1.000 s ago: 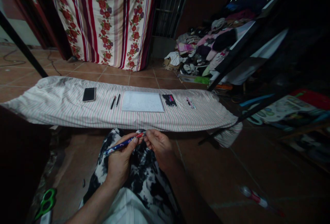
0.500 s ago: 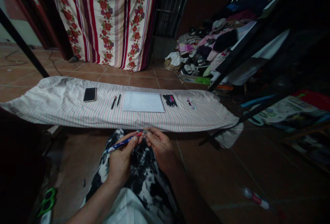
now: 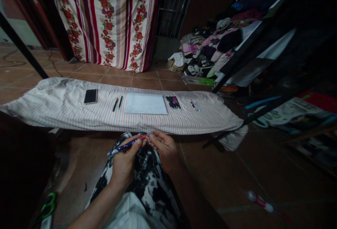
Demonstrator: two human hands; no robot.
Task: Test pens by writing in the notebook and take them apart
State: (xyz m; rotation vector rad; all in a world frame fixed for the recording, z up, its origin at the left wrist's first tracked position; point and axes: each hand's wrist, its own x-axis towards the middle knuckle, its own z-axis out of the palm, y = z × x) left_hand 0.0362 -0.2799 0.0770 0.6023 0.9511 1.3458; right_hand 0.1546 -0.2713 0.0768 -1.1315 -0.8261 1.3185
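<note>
My left hand (image 3: 125,157) is closed around a blue patterned pen (image 3: 121,148) with a red section near its far end. The pen slants up to the right above my lap. At that red end, the fingertips of my right hand (image 3: 163,148) are pinched together, touching or very near the pen's tip. What lies between those fingers is too small to make out. Beyond my hands, a spiral notebook (image 3: 146,103) lies on the striped cloth (image 3: 110,120). Two dark slim pens (image 3: 115,104) are left of it, and a cluster of several pens (image 3: 173,102) is on its right.
A phone (image 3: 91,96) lies on the cloth's left part, and small pale items (image 3: 195,105) on its right. Green-handled scissors (image 3: 48,205) are at lower left. A bottle (image 3: 259,201) lies on the tiled floor. Behind are a floral curtain (image 3: 105,18) and a clothes heap (image 3: 207,48).
Both hands keep nearly the same pose around the pen, with slight finger movement at its red end. The whole view has shifted a little.
</note>
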